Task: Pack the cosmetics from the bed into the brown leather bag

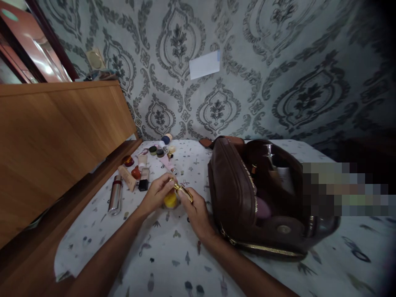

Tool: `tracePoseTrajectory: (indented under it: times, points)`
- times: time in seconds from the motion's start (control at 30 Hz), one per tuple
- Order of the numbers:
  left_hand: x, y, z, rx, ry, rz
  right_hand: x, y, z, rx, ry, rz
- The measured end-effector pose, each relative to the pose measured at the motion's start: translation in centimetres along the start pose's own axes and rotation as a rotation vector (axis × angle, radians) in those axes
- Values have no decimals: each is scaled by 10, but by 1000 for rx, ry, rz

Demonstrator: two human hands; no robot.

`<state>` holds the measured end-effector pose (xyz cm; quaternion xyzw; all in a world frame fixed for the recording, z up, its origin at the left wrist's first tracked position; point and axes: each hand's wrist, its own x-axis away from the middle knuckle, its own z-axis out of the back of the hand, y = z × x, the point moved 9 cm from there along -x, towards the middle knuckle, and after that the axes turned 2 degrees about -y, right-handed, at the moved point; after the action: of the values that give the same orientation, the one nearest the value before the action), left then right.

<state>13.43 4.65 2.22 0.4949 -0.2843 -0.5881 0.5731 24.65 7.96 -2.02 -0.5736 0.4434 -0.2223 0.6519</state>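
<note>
white printed cloth (173, 247): brown bag (229, 185), silver bottle (115, 196), jars (160, 153).

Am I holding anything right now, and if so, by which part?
Yes, a slim gold-coloured item: your left hand has its upper-left end in the fingertips, your right hand its lower-right end.

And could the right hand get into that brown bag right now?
Probably yes: the brown bag stands open beside the right hand, though that hand is busy holding a slim gold item.
</note>
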Motion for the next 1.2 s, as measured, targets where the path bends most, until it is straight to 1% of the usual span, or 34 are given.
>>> tracePoseTrajectory:
  times: [0.17,0.3,0.4,0.5,0.6,0.77,0.87,1.03,1.13,1.2]
  points:
    - [0,-10,8,-83,74,35,5,-2,-5,85,-41,2]
    - [2,-12,11,-110,121,42,5,-5,-3,75,-28,16]
    - [3,-4,10,-87,118,8,3,-5,0,54,-1,11]
    - [2,4,5,-11,59,-13,2,-4,2,49,19,-2]
    - [1,5,2,33,23,-15,2,-4,3,54,18,-10]
    - [-1,-9,12,-82,135,15,4,-5,-1,44,-14,-2]
    - [-1,-8,12,-91,139,21,4,-4,-1,25,0,-2]
    - [5,9,9,-15,113,6,7,2,3,0,55,-82]
    - [4,6,9,29,115,17,7,3,5,13,60,-85]
    - [2,2,10,14,135,8,7,3,6,20,56,-69]
